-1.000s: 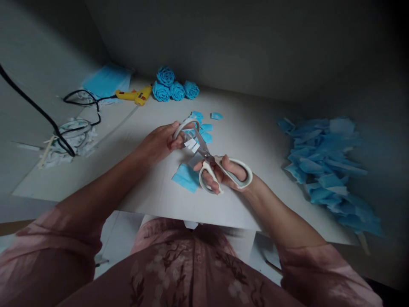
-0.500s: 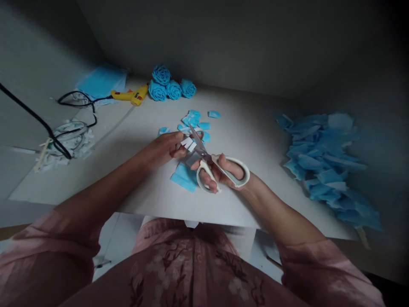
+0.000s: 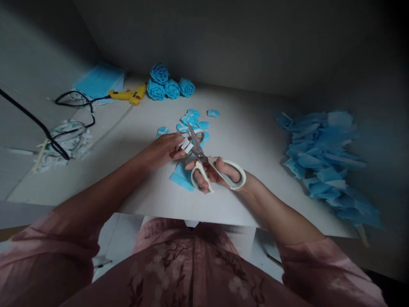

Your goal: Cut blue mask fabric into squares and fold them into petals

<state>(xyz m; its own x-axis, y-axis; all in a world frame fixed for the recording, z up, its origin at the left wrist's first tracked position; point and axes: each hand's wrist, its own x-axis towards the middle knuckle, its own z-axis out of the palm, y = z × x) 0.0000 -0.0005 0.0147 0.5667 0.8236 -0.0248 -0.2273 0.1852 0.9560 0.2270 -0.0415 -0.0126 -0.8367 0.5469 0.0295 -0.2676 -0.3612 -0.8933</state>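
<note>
My left hand (image 3: 166, 149) pinches a small white piece (image 3: 186, 145) with slits cut in it, just left of the scissor blades. My right hand (image 3: 217, 174) has its thumb and fingers through the white handles of the scissors (image 3: 234, 170), whose blades point up and to the left. Below the hands a blue rectangular piece (image 3: 182, 177) lies on the table (image 3: 153, 196), partly hidden by the right hand. Small blue cut pieces (image 3: 191, 117) are scattered just beyond the blades.
Several blue rosettes (image 3: 172, 89) sit at the back beside a yellow glue gun (image 3: 136, 94). Its black cord (image 3: 40, 123) loops at the left near white scraps (image 3: 72, 145). Blue sheets (image 3: 100, 80) lie back left. A large heap of blue pieces (image 3: 326, 157) covers the right side.
My right hand and the scissors have shifted slightly left, and the blades appear closer together. The white piece in my left hand has tilted a little.
</note>
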